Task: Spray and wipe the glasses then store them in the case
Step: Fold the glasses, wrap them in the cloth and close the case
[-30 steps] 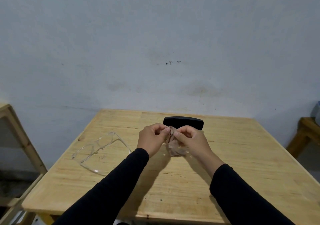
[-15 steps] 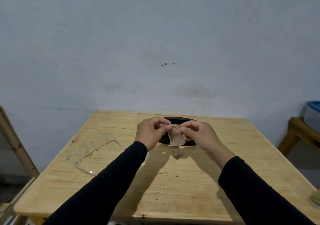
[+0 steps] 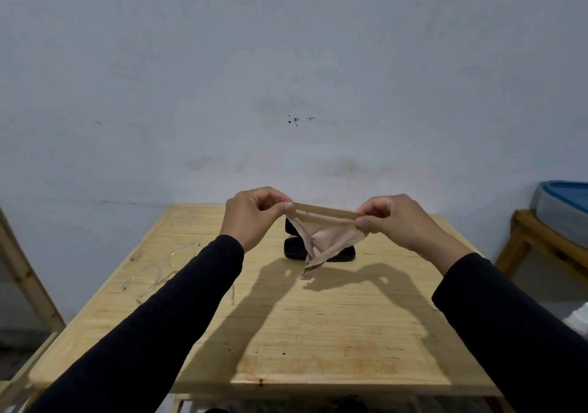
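A small beige wiping cloth (image 3: 324,237) is stretched out in the air above the wooden table (image 3: 318,333). My left hand (image 3: 251,215) pinches its left corner and my right hand (image 3: 394,218) pinches its right corner, so the top edge is taut and the rest hangs down. Behind the cloth a black glasses case (image 3: 294,248) lies on the table, partly hidden. The clear-framed glasses (image 3: 152,274) lie on the table's left side, partly behind my left sleeve.
A pale wall stands just behind the table. At the right, a blue-lidded container (image 3: 563,206) sits on a wooden stand (image 3: 537,241). A wooden frame (image 3: 28,282) leans at the left edge of view.
My hands have risen and moved apart, unfolding the crumpled cloth into a stretched strip. The view has shifted a little to the right.
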